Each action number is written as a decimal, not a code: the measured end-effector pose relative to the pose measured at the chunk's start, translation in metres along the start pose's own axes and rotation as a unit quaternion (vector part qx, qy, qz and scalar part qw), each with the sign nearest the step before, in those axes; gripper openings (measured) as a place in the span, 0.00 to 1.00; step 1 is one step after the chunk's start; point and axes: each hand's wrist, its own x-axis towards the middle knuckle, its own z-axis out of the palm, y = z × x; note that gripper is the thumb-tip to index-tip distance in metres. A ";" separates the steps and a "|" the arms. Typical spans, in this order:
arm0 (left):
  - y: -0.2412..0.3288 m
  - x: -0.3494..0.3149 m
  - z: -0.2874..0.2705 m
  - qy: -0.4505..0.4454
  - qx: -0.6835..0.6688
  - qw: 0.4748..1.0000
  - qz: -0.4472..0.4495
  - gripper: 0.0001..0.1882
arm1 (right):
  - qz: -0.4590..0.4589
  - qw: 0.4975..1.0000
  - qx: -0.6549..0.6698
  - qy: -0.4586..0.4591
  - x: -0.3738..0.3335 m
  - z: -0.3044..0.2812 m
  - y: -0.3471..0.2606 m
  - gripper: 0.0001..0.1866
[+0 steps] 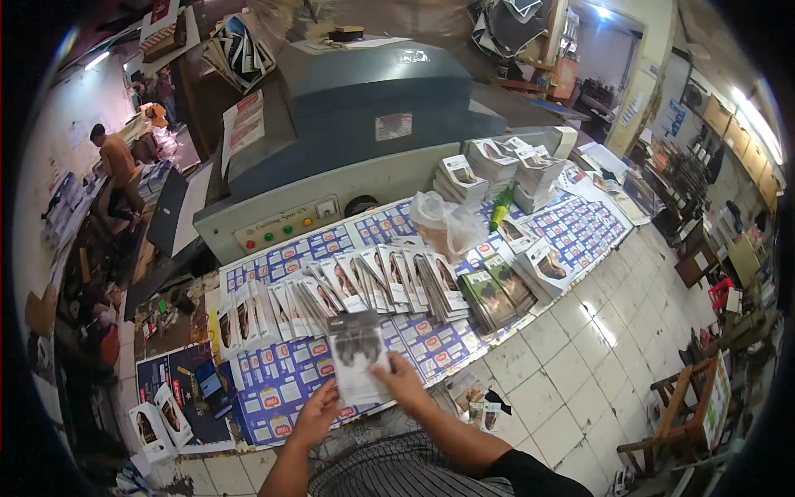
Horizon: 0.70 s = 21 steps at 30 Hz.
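Between my two hands, over the near edge of the table, is a flat printed packaging card [356,352] with a black top, a dark picture and a pale lower part. My left hand [320,412] grips it at the lower left. At its right side my right hand [403,384] is closed on it, the thumb over the front. Just beyond lies a long, fanned-out row of white printed cards [344,280] with dark pictures, overlapping one another. To the right of that row sit stacks of green-and-dark printed cards [497,294].
Blue printed sheets [269,398] cover the table. A clear plastic bag [447,228], a green bottle [502,209] and tall card stacks [462,178] stand behind. A large grey machine [373,108] rises at the back. A phone [214,388] lies at left. Another person [118,161] is far left.
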 end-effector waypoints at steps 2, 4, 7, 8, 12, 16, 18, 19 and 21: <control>0.001 0.000 0.002 0.010 -0.040 0.999 0.029 0.19 | 0.011 0.998 0.029 -0.058 -0.005 0.021 0.024 0.26; -0.007 -0.001 -0.018 0.159 0.019 0.986 0.048 0.17 | -0.012 0.996 -0.026 -0.082 -0.008 0.022 0.022 0.31; 0.037 -0.029 -0.049 0.093 0.267 0.958 0.046 0.16 | -0.364 0.851 -0.370 0.075 -0.016 0.006 -0.020 0.38; 0.040 -0.035 -0.056 0.014 0.387 0.921 0.045 0.15 | -0.361 0.854 -0.369 0.070 -0.021 0.011 -0.025 0.38; 0.067 -0.033 -0.047 -0.038 0.373 0.925 0.059 0.16 | -0.401 0.698 -0.555 -0.209 -0.024 0.034 -0.012 0.32; 0.011 -0.027 -0.051 0.348 0.162 0.903 0.193 0.30 | -0.256 0.843 -0.437 -0.180 -0.006 0.045 0.008 0.28; -0.070 -0.027 -0.091 0.150 -0.012 0.981 0.119 0.28 | -0.174 0.962 -0.176 -0.118 -0.003 0.056 0.000 0.26; -0.049 -0.032 -0.068 0.121 -0.075 0.989 0.034 0.25 | -0.177 0.961 -0.188 -0.102 0.000 0.053 0.003 0.26; -0.016 -0.034 -0.031 0.101 -0.137 0.985 -0.036 0.21 | -0.173 0.955 -0.218 -0.101 -0.012 0.059 -0.016 0.26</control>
